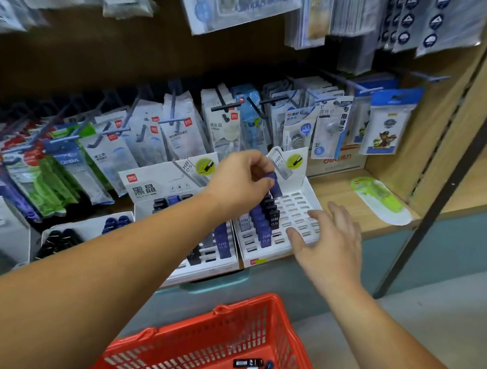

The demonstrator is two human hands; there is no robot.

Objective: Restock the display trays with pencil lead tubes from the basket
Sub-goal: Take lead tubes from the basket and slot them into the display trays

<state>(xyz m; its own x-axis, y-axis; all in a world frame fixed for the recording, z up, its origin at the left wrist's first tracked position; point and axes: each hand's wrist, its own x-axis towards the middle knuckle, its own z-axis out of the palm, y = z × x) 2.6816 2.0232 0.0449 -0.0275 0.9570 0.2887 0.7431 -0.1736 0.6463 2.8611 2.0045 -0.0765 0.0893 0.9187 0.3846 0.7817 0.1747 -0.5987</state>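
Note:
Two white display trays stand side by side on the shelf: the left tray (229,262) and the right tray (312,192), each holding several black and blue lead tubes in slots. My left hand (242,178) pinches a blue lead tube (274,182) at the back rows of the right tray. My right hand (328,239) hovers with fingers spread over that tray's front right corner, above empty slots. The red basket (244,322) sits below, with a few lead tubes (253,364) lying in its bottom.
Packets of stationery hang on hooks behind the trays. A green correction tape packet (381,199) lies on the wooden shelf to the right. More white boxes with dark items (62,239) stand at the left. A dark diagonal bar (440,191) crosses at the right.

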